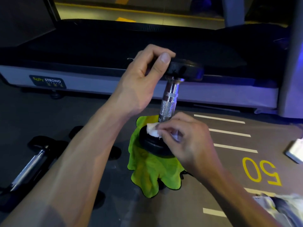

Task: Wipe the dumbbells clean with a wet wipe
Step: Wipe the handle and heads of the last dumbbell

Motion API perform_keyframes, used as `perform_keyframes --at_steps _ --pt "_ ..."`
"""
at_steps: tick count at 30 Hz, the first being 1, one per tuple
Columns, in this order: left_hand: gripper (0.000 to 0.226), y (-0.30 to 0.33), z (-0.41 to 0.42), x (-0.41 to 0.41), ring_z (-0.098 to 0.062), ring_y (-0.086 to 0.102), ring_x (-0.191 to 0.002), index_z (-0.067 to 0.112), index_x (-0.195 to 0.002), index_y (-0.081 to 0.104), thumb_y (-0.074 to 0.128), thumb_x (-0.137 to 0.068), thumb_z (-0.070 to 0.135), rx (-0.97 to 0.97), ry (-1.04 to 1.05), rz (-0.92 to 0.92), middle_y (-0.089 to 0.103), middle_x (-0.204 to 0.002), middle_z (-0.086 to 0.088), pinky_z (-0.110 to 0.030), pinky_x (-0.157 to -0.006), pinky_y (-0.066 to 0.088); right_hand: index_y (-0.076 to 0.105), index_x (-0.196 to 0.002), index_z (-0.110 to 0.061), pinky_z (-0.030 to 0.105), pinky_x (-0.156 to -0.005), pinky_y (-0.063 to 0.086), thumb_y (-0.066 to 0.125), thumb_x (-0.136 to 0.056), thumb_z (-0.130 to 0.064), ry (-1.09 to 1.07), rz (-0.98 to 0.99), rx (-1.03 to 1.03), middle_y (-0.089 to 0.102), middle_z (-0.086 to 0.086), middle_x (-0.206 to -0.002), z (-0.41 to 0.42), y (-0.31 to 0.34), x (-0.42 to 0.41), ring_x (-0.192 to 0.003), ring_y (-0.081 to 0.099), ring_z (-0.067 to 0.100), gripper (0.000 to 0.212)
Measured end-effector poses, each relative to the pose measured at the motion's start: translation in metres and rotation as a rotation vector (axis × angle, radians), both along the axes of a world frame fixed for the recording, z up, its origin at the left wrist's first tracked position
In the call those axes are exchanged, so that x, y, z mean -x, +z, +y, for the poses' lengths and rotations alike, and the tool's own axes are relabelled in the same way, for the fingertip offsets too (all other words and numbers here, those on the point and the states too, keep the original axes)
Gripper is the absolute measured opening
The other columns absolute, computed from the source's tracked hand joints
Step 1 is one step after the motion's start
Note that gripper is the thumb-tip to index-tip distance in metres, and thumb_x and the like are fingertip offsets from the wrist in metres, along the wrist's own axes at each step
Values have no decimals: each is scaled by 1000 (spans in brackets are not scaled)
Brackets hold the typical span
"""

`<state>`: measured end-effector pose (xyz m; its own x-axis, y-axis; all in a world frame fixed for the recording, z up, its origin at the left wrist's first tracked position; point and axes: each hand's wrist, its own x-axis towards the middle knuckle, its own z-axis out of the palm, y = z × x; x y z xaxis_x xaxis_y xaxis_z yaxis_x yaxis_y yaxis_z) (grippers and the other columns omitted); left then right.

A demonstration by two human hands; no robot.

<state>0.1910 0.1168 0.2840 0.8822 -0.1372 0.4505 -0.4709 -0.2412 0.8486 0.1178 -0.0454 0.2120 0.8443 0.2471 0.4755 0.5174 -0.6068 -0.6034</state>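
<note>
At the far left a second dumbbell is lying on its side on the dark floor, its chrome handle pointing toward me and its black heads partly hidden by my forearm. Beyond it the treadmill is stretching across the back, showing a "STRONG" label on its grey side rail.

My left hand is gripping the upper black head of the upright dumbbell, thumb on the near edge and fingers curled over the top, and it is holding the bar slightly tilted. The knurled chrome handle is running down from that head to the lower black head, which is sitting on a bright green cloth spread on the floor.

My right hand is pinching a small white wet wipe between thumb and fingertips and is pressing it against the top face of the lower head, just beside the base of the handle.

To the right, white lines and a yellow "50" are marking the floor. A white flat object is lying at the right edge, too cut off to identify, and crumpled pale material is showing in the bottom right corner.
</note>
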Motion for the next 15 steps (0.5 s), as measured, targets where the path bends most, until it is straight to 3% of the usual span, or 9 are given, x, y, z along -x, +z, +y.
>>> perform_keyframes --at_steps 3,6,8,11,13,15 --pt "16 1 -1 0 -7 59 -103 46 -108 62 46 -105 47 -15 0 5 63 -114 -2 -35 -96 51 75 -103 -17 19 -75 41 67 -97 -17 -66 -239 132 66 -1 -96 -2 19 -17 -83 59 12 10" --pt "17 1 0 0 -7 58 -99 44 -110 62 46 -106 46 -21 5 -4 60 -108 3 -34 -92 50 73 -104 -17 23 -77 41 66 -100 -18 -206 -370 86 65 -2 -97 -4 34 -30 -85 58 14 8" --pt "16 0 0 -1 -5 58 -101 45 -109 62 46 -105 46 -13 15 4 60 -107 7 -39 -98 51 71 -103 -12 16 -79 40 65 -100 -13 -171 -313 73 63 0 -100 -3 20 -20 -88 57 11 7" --pt "16 -1 -2 -1 -4 57 -100 47 -107 62 47 -104 48 -6 17 2 60 -109 5 -40 -100 50 72 -103 -15 4 -84 37 68 -97 -7 -28 -175 93 58 -12 -104 -4 -4 3 -91 54 -3 11" --pt "16 -1 -4 1 -4 57 -100 46 -108 62 47 -105 46 1 13 -4 60 -110 2 -37 -97 50 73 -102 -15 10 -84 43 67 -96 -7 5 -210 137 57 -12 -103 -4 5 -1 -92 57 2 12" --pt "16 -1 -5 1 -7 58 -101 45 -109 62 46 -106 45 -13 7 -10 60 -111 0 -37 -95 52 72 -103 -9 24 -80 49 63 -95 -4 -57 -283 158 59 -3 -105 3 25 -15 -94 59 17 13"
